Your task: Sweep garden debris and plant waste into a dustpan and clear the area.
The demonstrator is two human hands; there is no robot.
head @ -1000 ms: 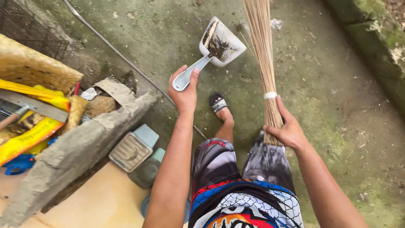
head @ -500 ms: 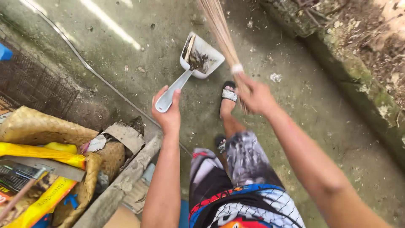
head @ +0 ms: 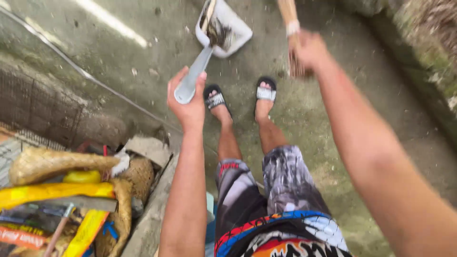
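Observation:
My left hand (head: 187, 104) grips the handle of a grey-white dustpan (head: 223, 31), held out over the concrete floor with dark debris and a leaf in its scoop. My right hand (head: 309, 50) is closed around the bound end of a stick broom (head: 291, 24), whose bristles run off the top of the frame. Both of my feet in black sandals (head: 240, 97) stand on the mossy concrete just below the dustpan. My patterned shorts fill the bottom centre.
A pile of woven baskets (head: 52, 162), yellow bags and tools lies at lower left behind a concrete kerb (head: 152, 209). A thin cable (head: 95, 81) crosses the floor at left. A mossy raised ledge (head: 428, 52) runs along the right side.
I have stepped forward; both feet now stand side by side. The dustpan and broom have moved up in the view, and my right arm reaches farther out.

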